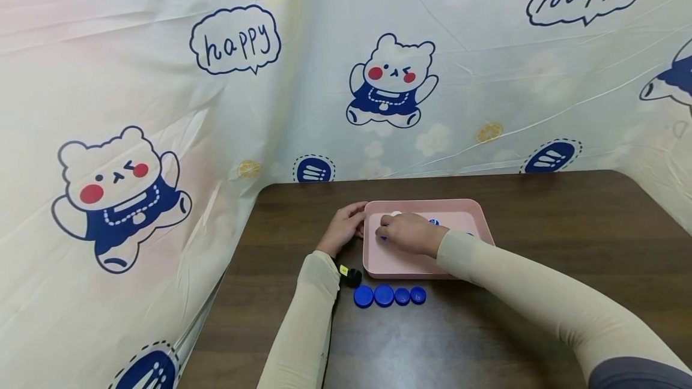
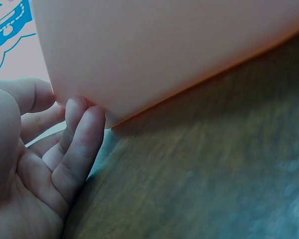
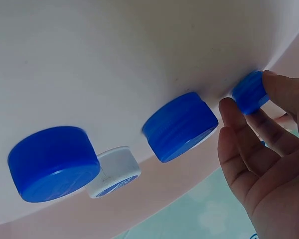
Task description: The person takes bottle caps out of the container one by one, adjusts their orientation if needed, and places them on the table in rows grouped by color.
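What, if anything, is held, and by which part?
Right hand: a blue cap, pinched by its side. Left hand: touching the tray's outer wall; grip unclear.

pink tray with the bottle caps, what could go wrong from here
The right hand may knock the neighbouring blue cap, which sits close beside it. The pinched cap could slip from that shallow grip. If the left hand shifts the pink tray, it might nudge the four table caps lying near its edge.

Bear-printed cloth [image 1: 319, 101] behind a brown table [image 1: 567, 227] shows a curtained work corner.
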`<action>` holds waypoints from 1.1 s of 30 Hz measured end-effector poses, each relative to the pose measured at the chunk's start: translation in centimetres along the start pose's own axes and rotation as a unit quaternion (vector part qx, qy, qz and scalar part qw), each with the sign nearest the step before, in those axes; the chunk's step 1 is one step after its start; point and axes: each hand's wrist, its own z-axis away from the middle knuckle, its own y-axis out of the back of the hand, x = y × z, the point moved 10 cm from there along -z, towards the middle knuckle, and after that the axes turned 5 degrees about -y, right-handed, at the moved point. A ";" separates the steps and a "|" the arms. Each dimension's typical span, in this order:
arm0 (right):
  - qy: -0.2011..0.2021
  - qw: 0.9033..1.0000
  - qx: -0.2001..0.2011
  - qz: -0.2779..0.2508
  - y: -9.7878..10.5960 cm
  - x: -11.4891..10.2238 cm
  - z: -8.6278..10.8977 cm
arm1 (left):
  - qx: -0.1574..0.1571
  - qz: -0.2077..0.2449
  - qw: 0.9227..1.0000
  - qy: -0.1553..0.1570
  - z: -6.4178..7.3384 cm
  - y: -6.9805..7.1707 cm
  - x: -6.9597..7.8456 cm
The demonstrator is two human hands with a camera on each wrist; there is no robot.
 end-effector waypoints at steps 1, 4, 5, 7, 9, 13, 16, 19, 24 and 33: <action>-0.002 1.000 -0.001 0.000 0.0 0.0 0.0 | 0.000 0.001 1.000 0.000 0.0 0.0 0.0; -0.006 1.000 -0.002 0.003 -0.1 0.1 0.1 | -0.001 -0.002 1.000 0.002 0.1 0.0 0.0; -0.007 1.000 -0.001 0.003 -0.1 0.1 0.1 | 0.000 -0.004 1.000 0.003 0.1 0.0 0.0; -0.011 1.000 -0.001 0.001 -0.1 0.3 0.2 | 0.001 -0.008 1.000 0.003 0.1 0.0 0.0; -0.017 1.000 -0.005 -0.004 -0.2 0.5 0.4 | 0.002 -0.012 1.000 0.003 0.1 0.0 0.0; -0.025 0.999 -0.016 -0.015 0.0 0.6 0.7 | 0.003 -0.017 1.000 0.007 0.1 0.0 0.0; -0.023 0.999 -0.017 -0.017 0.3 0.6 1.0 | 0.003 -0.019 1.000 0.010 0.1 0.1 -0.1; -0.018 1.000 -0.016 -0.012 0.4 0.7 1.3 | 0.001 -0.015 1.000 0.011 0.1 0.1 -0.1; -0.011 1.000 -0.013 -0.006 0.9 0.8 1.8 | 0.000 -0.010 1.000 0.006 0.0 0.1 0.0; 0.015 1.000 -0.008 0.010 1.4 0.6 2.5 | 0.002 -0.009 1.000 0.010 0.1 0.1 0.0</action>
